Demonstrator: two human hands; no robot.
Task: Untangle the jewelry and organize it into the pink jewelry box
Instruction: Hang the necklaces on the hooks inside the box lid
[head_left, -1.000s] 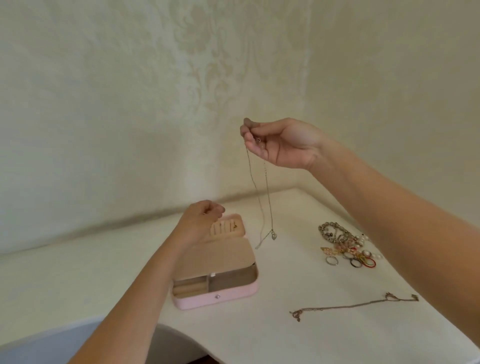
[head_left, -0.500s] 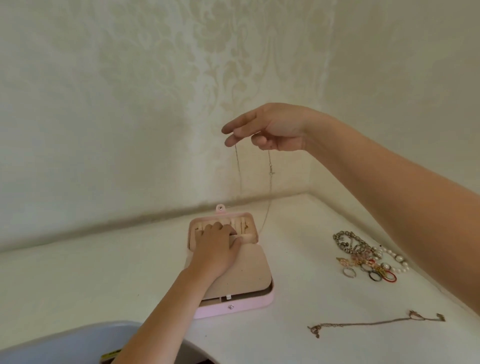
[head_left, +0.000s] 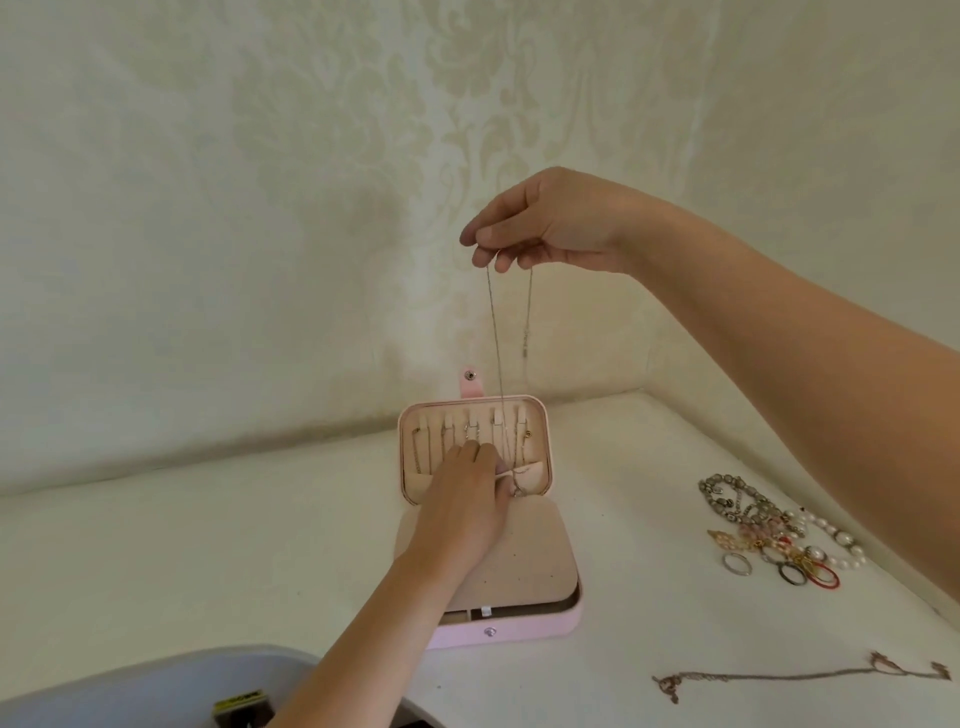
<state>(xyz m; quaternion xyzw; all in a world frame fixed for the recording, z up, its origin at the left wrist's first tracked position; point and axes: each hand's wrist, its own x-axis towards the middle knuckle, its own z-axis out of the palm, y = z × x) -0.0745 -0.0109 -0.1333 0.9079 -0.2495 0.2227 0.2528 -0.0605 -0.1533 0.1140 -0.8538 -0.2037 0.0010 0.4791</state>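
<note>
Head: necklace (head_left: 495, 338) over box (head_left: 519, 631); left hand (head_left: 462, 499) covers pocket; rings (head_left: 736, 564) near.

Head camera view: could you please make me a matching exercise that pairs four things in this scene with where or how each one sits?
Things:
1. thin necklace
2. jewelry box
3. heap of rings and beads
4. loose chain

Places or states:
A. stretched out flat at the near right of the table
B. open, with the left hand on its raised lid
C. hanging from the right hand
D. piled at the table's right side

Pairs: 1-C, 2-B, 3-D, 4-A
</note>
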